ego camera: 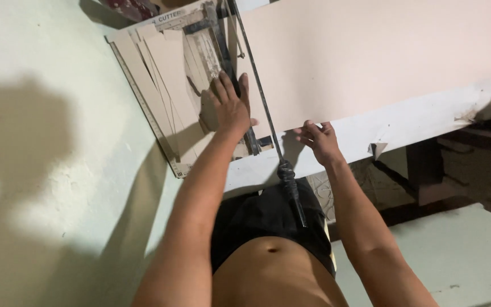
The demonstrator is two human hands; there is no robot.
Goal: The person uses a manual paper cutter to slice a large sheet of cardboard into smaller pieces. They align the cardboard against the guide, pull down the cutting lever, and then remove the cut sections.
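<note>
Nearest, black taped cutter handle [292, 190] hanging low over the counter [404, 122] edge, untouched, its long blade arm [257, 85] raised at a slant. Just beyond, right hand [320, 142] at the near edge of the big pale pink sheet [370, 57], fingers [308, 129] curled lightly over that edge, seemingly to keep it square; grip beneath hidden. Farther left, left hand [229, 105] spread flat, fingers open, holding nothing, pressing down beside the blade line, likely to stop the sheet shifting. Beyond it, cutter board [143, 102] with ruled edge, carrying several trimmed tan strips [163, 68].
</note>
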